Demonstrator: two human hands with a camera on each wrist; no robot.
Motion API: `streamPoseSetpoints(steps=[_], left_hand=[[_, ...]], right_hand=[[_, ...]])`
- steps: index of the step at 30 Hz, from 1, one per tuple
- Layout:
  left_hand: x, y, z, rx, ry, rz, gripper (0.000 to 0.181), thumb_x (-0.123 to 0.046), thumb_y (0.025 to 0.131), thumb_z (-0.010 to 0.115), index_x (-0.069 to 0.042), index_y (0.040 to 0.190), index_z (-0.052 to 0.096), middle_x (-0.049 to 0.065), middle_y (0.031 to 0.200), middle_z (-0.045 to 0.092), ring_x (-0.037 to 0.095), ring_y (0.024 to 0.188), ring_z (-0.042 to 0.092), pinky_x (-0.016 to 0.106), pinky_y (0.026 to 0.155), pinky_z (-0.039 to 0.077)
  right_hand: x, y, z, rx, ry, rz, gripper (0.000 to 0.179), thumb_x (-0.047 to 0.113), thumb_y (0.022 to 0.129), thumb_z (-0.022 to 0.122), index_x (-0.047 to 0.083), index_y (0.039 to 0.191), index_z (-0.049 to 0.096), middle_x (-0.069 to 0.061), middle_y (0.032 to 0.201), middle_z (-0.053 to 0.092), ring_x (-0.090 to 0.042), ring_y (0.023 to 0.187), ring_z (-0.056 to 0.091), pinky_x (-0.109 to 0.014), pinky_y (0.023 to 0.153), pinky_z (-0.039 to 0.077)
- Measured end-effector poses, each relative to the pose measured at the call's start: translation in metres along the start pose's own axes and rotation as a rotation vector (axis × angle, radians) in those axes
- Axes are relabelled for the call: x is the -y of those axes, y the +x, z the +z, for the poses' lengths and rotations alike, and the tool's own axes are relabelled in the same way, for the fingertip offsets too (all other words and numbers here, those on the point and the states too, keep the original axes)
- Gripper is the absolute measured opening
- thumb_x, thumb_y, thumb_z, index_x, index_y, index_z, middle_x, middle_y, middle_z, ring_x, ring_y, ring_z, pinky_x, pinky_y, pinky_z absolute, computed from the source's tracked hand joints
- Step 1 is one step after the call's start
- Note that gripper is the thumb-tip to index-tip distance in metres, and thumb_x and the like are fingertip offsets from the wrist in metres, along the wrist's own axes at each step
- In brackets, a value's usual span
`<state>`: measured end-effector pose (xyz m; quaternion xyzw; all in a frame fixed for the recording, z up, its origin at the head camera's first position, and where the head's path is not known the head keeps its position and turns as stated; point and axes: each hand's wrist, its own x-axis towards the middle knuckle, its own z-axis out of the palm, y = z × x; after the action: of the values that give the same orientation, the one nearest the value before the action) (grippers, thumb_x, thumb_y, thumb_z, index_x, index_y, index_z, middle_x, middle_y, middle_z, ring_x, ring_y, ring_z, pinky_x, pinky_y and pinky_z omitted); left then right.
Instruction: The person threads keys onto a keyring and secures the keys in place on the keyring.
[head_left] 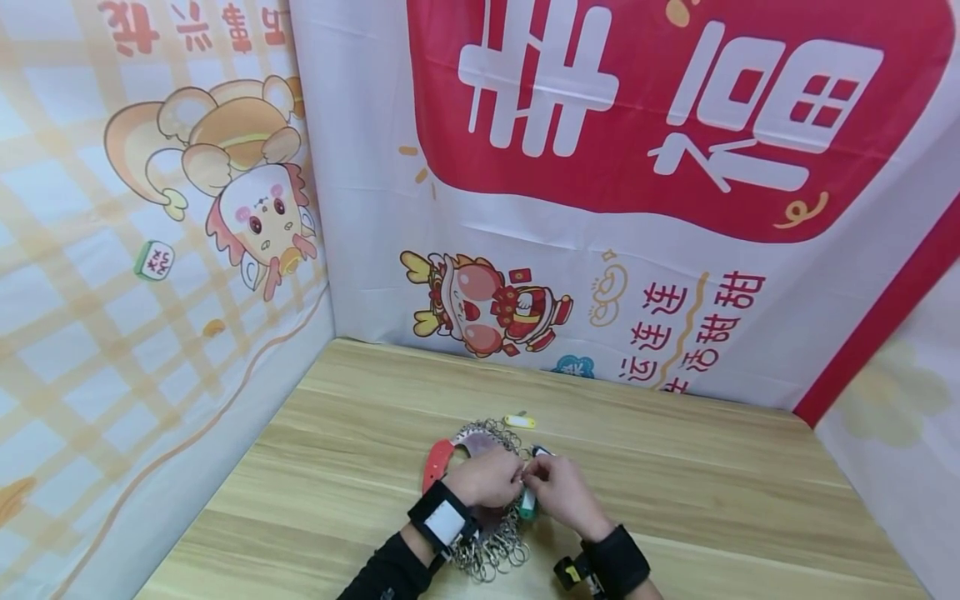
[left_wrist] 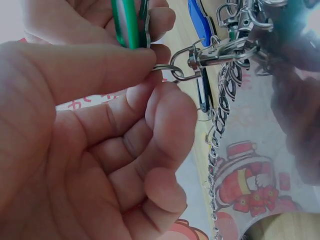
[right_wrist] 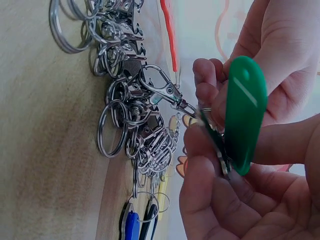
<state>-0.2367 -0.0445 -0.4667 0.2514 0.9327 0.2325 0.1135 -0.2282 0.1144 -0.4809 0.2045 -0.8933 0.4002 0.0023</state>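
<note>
In the head view my left hand and right hand meet at the right edge of a shiny plate, rimmed with metal snap hooks and split rings. My left thumb and forefinger pinch a small split ring linked to one snap hook. My right hand pinches a green key tag beside that ring, with a flat metal piece, probably a key, next to it. Whether the tag's ring is threaded on is hidden by the fingers.
A blue key tag and a black one lie by the rim. Behind the plate lies a yellow tag. A red curved handle is on the plate's left side. Printed cloth walls border the wooden table.
</note>
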Motion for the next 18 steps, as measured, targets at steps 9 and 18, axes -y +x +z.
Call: streamPoseSetpoints(steps=[9, 18], left_hand=[[0.0025, -0.0015, -0.0011, 0.012, -0.067, -0.021, 0.016, -0.013, 0.091, 0.057, -0.015, 0.075, 0.055, -0.003, 0.062, 0.051, 0.009, 0.050, 0.051, 0.023, 0.047, 0.043], [0.0041, -0.0020, -0.0036, -0.018, -0.034, -0.006, 0.022, -0.019, 0.091, 0.062, -0.015, 0.071, 0.053, -0.004, 0.058, 0.050, 0.008, 0.046, 0.049, 0.022, 0.044, 0.041]], right_hand=[[-0.0011, 0.0010, 0.0012, 0.030, 0.004, 0.035, 0.005, 0.002, 0.085, 0.063, 0.004, 0.081, 0.065, -0.001, 0.073, 0.061, -0.010, 0.059, 0.051, -0.023, 0.051, 0.042], [-0.0012, 0.0014, 0.0004, 0.011, 0.026, 0.009, 0.008, 0.000, 0.083, 0.065, 0.007, 0.083, 0.068, 0.000, 0.077, 0.066, -0.009, 0.068, 0.058, -0.024, 0.060, 0.047]])
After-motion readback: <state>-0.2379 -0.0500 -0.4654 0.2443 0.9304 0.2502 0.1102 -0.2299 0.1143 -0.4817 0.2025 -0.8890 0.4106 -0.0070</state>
